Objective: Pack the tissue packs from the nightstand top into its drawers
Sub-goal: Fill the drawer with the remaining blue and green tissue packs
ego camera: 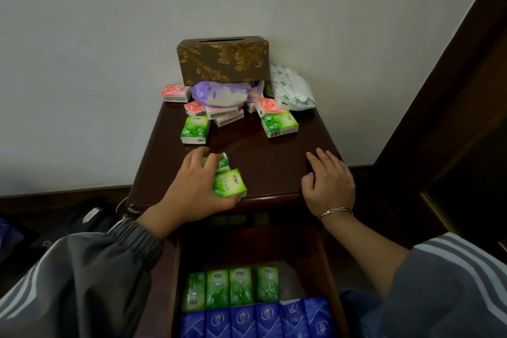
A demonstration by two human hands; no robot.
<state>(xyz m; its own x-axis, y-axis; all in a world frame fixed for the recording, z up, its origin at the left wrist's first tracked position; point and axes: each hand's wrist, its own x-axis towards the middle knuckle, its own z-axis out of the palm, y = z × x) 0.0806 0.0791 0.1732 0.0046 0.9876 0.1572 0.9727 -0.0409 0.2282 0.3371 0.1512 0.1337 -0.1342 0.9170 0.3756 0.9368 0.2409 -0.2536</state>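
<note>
My left hand (pixel 196 189) grips two green tissue packs (pixel 229 182) at the front edge of the dark wooden nightstand top (pixel 274 162). Flat on the top's front right corner rests my right hand (pixel 327 181), fingers apart, holding nothing. Farther back lie two more green packs (pixel 195 129) (pixel 279 123) and several pink packs (pixel 175 93). Below me the open drawer (pixel 333 277) holds a row of green packs (pixel 229 288) behind a row of blue packs (pixel 258 320).
A brown and gold tissue box (pixel 222 61) stands at the back against the wall, over a purple plastic bag (pixel 219 93). A crumpled white and green wrapper (pixel 292 88) lies at the back right. Dark wooden furniture (pixel 452 107) rises on the right.
</note>
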